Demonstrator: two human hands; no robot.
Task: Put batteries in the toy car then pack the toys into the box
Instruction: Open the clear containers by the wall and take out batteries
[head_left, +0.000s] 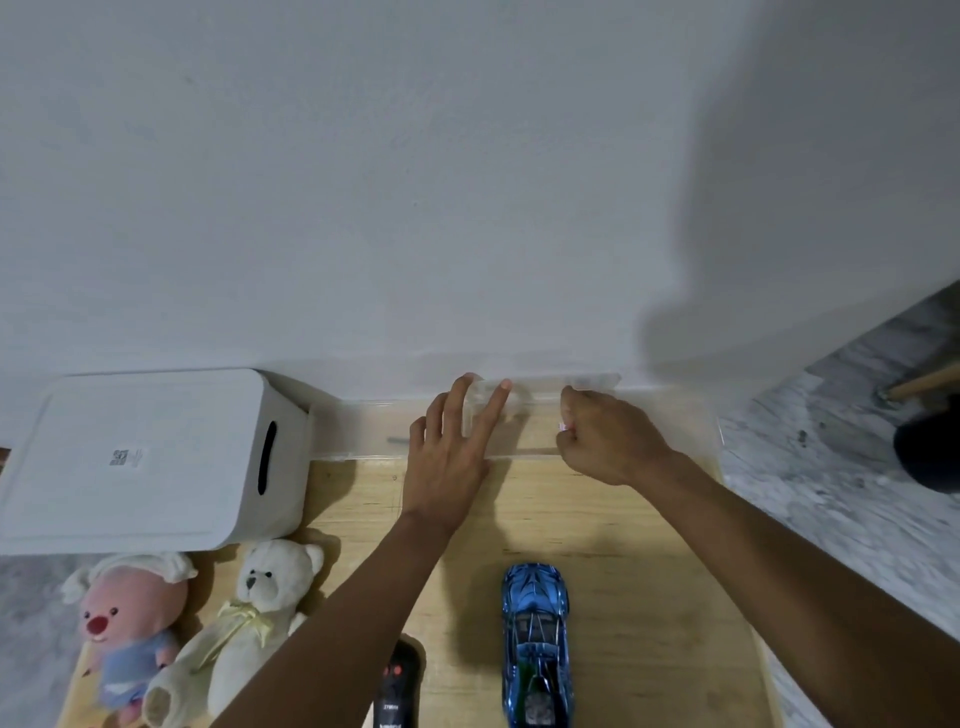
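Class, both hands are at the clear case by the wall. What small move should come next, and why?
Probably open the clear case: the left hand steadies it, the right hand pinches at its edge, and the blue toy car waits untouched.

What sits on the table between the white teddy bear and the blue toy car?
In the head view, a black remote control lies between the white teddy bear and blue toy car, partly covered by the left forearm.

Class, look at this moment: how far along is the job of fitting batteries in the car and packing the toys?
Nothing looks packed yet. The blue toy car, white teddy bear, pink plush and black remote all lie on the wooden table. In hand: left hand and right hand work at a clear plastic case by the wall. Left: batteries, then packing into the white box.
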